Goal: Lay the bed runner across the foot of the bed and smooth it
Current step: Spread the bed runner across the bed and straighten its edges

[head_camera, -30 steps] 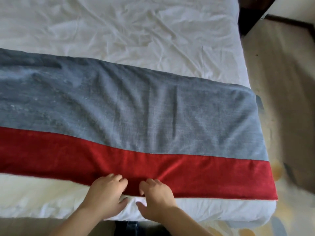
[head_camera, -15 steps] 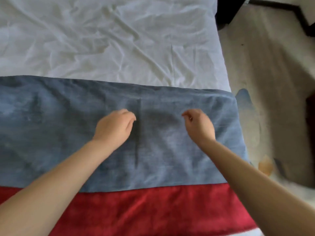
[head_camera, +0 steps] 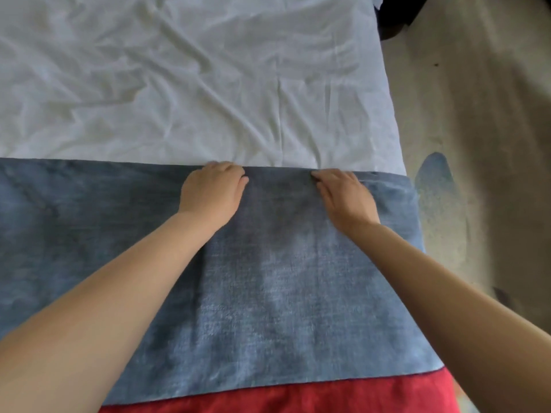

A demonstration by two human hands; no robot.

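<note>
Left grip [head_camera: 213, 190] and right grip [head_camera: 343, 192] each curl onto the far edge of the blue-and-red bed runner [head_camera: 268, 293], which lies flat across the foot of the bed [head_camera: 208, 84], so seemingly only final tugging and smoothing remain.

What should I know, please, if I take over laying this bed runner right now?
Left hand and right hand: each grip is curled on the far hem of the bed runner.
It lies across the white sheet, blue part mostly flat, red band nearest the person.
Done: runner laid across.
Left: straighten the far hem and smooth outward; its left end is out of view.
</note>
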